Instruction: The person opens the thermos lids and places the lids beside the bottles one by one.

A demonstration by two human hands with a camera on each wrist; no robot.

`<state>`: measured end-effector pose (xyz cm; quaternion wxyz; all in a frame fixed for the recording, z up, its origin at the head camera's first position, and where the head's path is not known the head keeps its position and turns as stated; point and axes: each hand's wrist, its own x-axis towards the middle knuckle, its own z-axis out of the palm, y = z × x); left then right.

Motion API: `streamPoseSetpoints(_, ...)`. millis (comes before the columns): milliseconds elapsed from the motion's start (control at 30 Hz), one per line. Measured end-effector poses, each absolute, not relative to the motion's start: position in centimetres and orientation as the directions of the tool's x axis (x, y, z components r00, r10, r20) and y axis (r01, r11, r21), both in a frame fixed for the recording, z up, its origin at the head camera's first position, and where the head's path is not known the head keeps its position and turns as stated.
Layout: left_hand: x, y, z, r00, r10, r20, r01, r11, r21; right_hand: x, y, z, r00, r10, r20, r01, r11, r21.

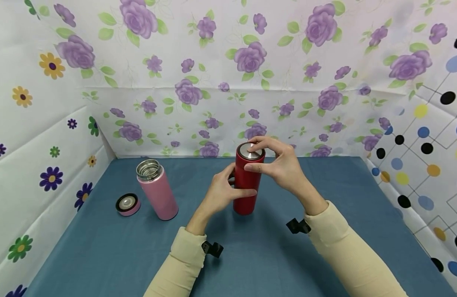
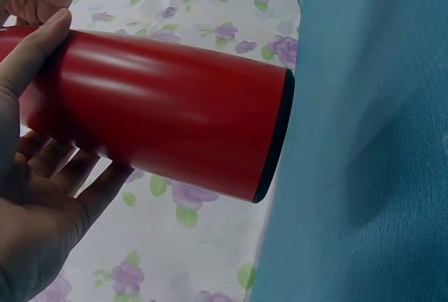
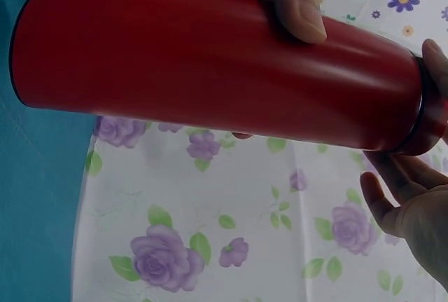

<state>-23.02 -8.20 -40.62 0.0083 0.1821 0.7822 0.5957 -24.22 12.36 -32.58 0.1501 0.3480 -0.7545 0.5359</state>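
Observation:
A red thermos (image 1: 247, 181) stands nearly upright between my two hands. My left hand (image 1: 222, 190) grips its body from the left, thumb across the near side and fingers behind. Up at the top, my right hand (image 1: 280, 159) holds the lid (image 1: 248, 151), which has a silver disc on top and sits on the bottle. The right wrist view shows the seam between the red body (image 3: 210, 64) and the lid (image 3: 427, 123), with fingers on both sides of it. In the left wrist view the dark base rim (image 2: 276, 137) shows; whether it touches the table, I cannot tell.
To the left stands a pink thermos (image 1: 159, 194) without its lid, its steel mouth uncovered. Beside it on the blue cloth (image 1: 102, 247) lies a pink lid (image 1: 128, 204), inner side up. Flower-printed sheets (image 1: 221, 119) hang behind and a dotted sheet (image 1: 418, 173) at the right.

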Motion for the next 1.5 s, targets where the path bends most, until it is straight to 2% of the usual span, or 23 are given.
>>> streamPoseSetpoints(233, -23.1, -8.3, -40.8, -0.925, 0.315, 0.215, 0.295, 0.235, 0.926, -24.1, 12.5, -32.4, -0.764, -0.351, 0.541, -0.617, 0.155, -0.771)
streamPoseSetpoints(367, -23.2, -8.4, -40.9, -0.919, 0.325, 0.224, 0.307, 0.231, 0.923, -24.1, 12.6, -32.4, -0.760, -0.366, 0.537, -0.616, 0.145, -0.774)
streamPoseSetpoints(600, -23.1, -8.4, -40.9, -0.907, 0.343, 0.243, 0.327, 0.210, 0.922, -23.9, 12.9, -32.1, -0.722, -0.405, 0.561, -0.648, 0.112, -0.753)
streamPoseSetpoints(800, -22.8, -8.4, -40.6, -0.868, 0.428, 0.252, 0.337, 0.133, 0.932, -23.8, 13.9, -31.4, -0.674, -0.490, 0.553, -0.609, -0.056, -0.791)
streamPoseSetpoints(900, -22.6, -8.3, -40.3, -0.862, 0.429, 0.270, 0.359, 0.141, 0.922, -24.0, 14.4, -31.2, -0.644, -0.517, 0.564, -0.605, -0.107, -0.789)
streamPoseSetpoints(1067, -22.6, -8.2, -40.1, -0.878, 0.392, 0.275, 0.363, 0.170, 0.916, -24.5, 14.5, -31.2, -0.602, -0.573, 0.556, -0.623, -0.099, -0.776)
streamPoseSetpoints(1233, -22.8, -8.3, -40.2, -0.883, 0.387, 0.265, 0.354, 0.178, 0.918, -25.0, 14.8, -31.2, -0.588, -0.614, 0.527, -0.627, -0.065, -0.776)
streamPoseSetpoints(1500, -22.9, -8.5, -40.3, -0.866, 0.445, 0.226, 0.330, 0.171, 0.928, -26.0, 15.4, -31.4, -0.551, -0.674, 0.493, -0.555, -0.145, -0.819)
